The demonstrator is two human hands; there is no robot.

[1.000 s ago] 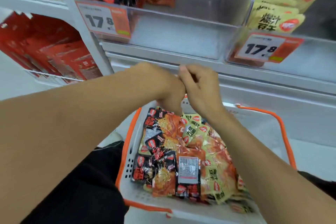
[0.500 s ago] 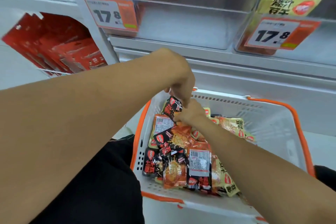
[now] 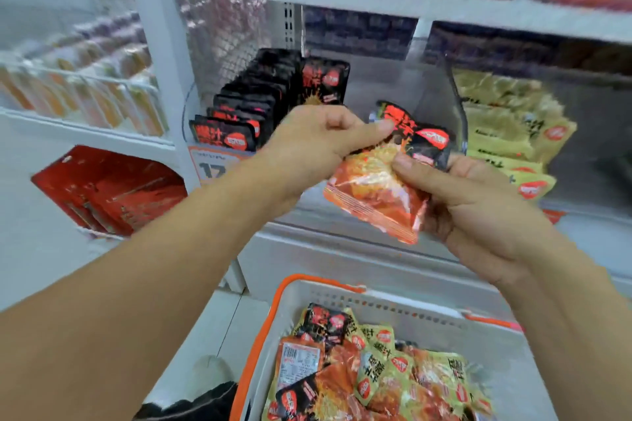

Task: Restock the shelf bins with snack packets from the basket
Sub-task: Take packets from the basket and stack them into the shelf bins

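Hidden or unclear: your forearms cover the near left of the view; the basket (image 3: 345, 290) is cut off at the bottom edge, so you see only its far end. The upper shelves are blurred and their goods cannot be made out.
Basket: white with an orange rim, nearest to you and below your hands. It holds a loose heap of red-and-black packets (image 3: 325, 321) and yellow-green packets (image 3: 379, 349); one lies back up, showing a white label with a barcode, too small to read.
Your left hand (image 3: 307, 150): above the basket, fingers curled, thumb and fingertips pinching the top edge of the held packet (image 3: 386, 178).
Your right hand (image 3: 478, 208): just right of the left hand, thumb on the packet's front, fingers curled behind it.
Grip: both hands closed on that one packet, nothing else in them.
Held packet: raised well above the basket, in front of the clear bin (image 3: 441, 102), tilted, black top toward the shelf, orange end toward you. It bears red Chinese characters and a red oval logo, blurred.
Clear bin: beyond your hands; black packets stand in a row (image 3: 246, 106) at its left, with bare space to the right.
Price tag (image 3: 208, 164): on the bin's front, left of your left hand, orange and white; only "17" shows, the rest is hidden by your wrist.
Neighbouring bin: right of the clear bin, stacked with yellow packets (image 3: 506, 126).
Red boxes (image 3: 109, 191): far left of the basket, lower shelf, print unreadable.
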